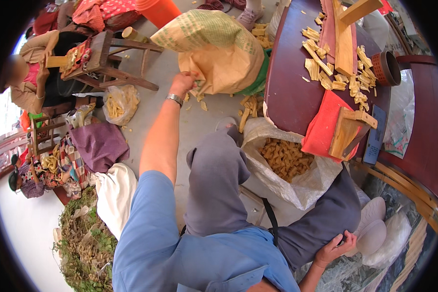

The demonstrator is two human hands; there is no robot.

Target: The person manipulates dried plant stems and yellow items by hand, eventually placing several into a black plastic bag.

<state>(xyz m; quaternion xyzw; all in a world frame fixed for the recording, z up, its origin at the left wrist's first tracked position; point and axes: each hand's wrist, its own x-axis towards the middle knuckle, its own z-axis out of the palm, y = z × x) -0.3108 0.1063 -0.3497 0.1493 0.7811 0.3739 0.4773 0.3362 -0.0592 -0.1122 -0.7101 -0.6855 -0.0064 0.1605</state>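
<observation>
Brown paper sack (pixel 219 53), probably soft and crinkly, stands on the floor beside the table (pixel 287 87), left hand (pixel 184 82) gripping its lower edge, right hand (pixel 332 249) resting loose on the knee.

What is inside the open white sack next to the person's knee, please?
The white sack holds a heap of small tan wood-like pieces, visible through its open mouth. How deep the heap goes is hidden by the sack's walls and the red cloth overhanging it.

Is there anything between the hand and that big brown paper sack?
No. The left hand already grips the lower edge of the brown paper sack, nothing between them. The right hand rests on the person's thigh.
</observation>
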